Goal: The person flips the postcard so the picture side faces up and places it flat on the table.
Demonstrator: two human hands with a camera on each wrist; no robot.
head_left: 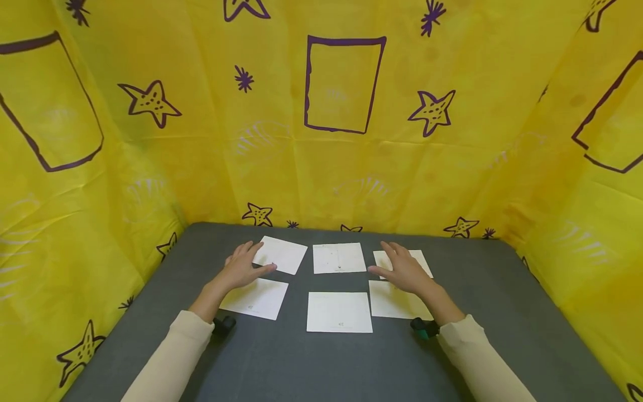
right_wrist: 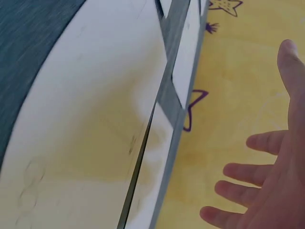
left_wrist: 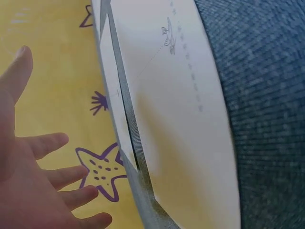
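Observation:
White paper sheets lie on a dark grey table in two rows of three. My left hand (head_left: 243, 271), fingers spread, hovers over the left pair: the tilted back left sheet (head_left: 285, 255) and the front left sheet (head_left: 258, 301). On the other side my right hand (head_left: 404, 272) spreads its fingers above the back right sheet (head_left: 421, 261) and front right sheet (head_left: 394, 304), partly covering both. Between the hands lie the back middle sheet (head_left: 339, 258) and front middle sheet (head_left: 339, 312). Both wrist views show empty palms. A small printed drawing (left_wrist: 169, 38) marks one sheet in the left wrist view.
Yellow cloth (head_left: 336, 167) with purple stars and frames hangs behind the table (head_left: 321, 368) and along both sides. Dark straps (head_left: 224, 325) sit at the wrists, below pale sleeves (head_left: 171, 357).

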